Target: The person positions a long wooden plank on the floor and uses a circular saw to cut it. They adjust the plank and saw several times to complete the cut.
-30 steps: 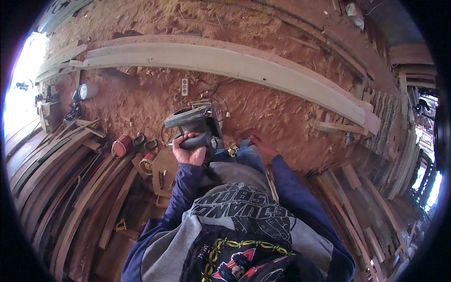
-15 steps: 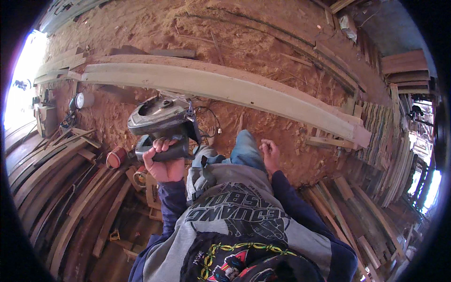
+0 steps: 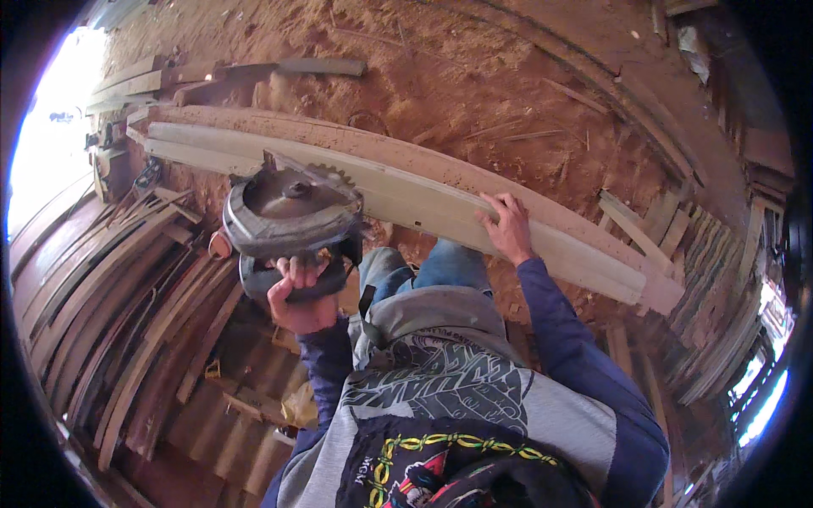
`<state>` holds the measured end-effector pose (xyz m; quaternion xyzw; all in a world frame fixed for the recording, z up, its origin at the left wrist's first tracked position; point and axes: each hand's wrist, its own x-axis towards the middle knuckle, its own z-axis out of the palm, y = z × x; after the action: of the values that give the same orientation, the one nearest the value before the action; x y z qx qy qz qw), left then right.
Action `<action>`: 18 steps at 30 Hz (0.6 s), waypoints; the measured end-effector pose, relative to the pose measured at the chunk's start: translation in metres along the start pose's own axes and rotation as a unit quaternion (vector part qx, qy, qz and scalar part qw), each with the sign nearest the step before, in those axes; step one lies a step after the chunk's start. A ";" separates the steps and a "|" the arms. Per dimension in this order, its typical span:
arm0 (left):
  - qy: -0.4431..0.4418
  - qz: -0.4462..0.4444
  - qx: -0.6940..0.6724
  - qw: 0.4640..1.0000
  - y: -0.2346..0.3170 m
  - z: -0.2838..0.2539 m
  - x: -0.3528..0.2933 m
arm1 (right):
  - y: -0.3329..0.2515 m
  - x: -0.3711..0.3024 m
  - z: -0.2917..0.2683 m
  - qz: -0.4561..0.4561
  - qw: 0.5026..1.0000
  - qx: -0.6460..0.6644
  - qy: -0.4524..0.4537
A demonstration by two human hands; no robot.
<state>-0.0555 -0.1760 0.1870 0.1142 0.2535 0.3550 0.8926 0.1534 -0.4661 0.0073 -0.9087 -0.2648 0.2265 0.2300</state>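
Observation:
My left hand [image 3: 303,296] is wrapped round the rear handle of a worn grey circular saw [image 3: 288,224]. The saw is tilted so that its round guard and toothed blade [image 3: 334,175] show. In this view the blade overlaps the near side of a long pale timber beam [image 3: 406,196]; whether it touches the wood I cannot tell. My right hand [image 3: 511,230] lies on the beam right of the saw, with fingers spread over its upper surface. The beam runs from the far left to the right in front of my legs.
Curved planks [image 3: 135,330] are piled at the left. More stacked boards [image 3: 703,279] stand at the right. A short dark board [image 3: 322,66] lies on the reddish sawdust-covered ground [image 3: 474,76] beyond the beam. A small red container [image 3: 219,245] sits just left of the saw.
My right hand has come up from beside my leg onto the beam. My left hand has moved the saw slightly right and turned it, so its toothed blade now shows against the beam.

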 end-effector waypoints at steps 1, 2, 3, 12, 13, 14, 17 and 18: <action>0.006 0.008 0.018 1.000 -0.015 0.000 0.006 | 0.003 0.000 0.000 0.000 1.000 0.016 -0.003; 0.012 0.016 0.033 0.999 -0.029 0.000 0.015 | 0.005 0.001 -0.001 -0.001 0.999 0.037 0.007; 0.005 0.020 0.047 0.999 -0.041 -0.002 0.022 | 0.006 0.001 -0.001 0.004 0.999 0.043 -0.002; 0.089 0.073 0.185 0.976 -0.124 -0.017 0.038 | 0.009 0.007 -0.005 0.050 0.994 0.100 -0.019; 0.110 0.069 0.198 0.972 -0.132 -0.019 0.033 | 0.008 0.008 -0.007 0.051 0.994 0.100 -0.019; 0.130 0.071 0.216 0.965 -0.139 -0.022 0.027 | 0.007 0.009 -0.008 0.055 0.993 0.104 -0.018; 0.146 0.073 0.241 0.957 -0.153 -0.035 0.018 | 0.001 0.016 -0.015 0.066 0.991 0.113 -0.037; 0.158 0.070 0.253 0.952 -0.157 -0.039 0.015 | 0.000 0.019 -0.016 0.065 0.989 0.125 -0.032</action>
<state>0.0228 -0.2778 0.0881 0.2964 0.4645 0.3541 0.7556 0.1763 -0.4595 0.0150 -0.8801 -0.1820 0.3016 0.3184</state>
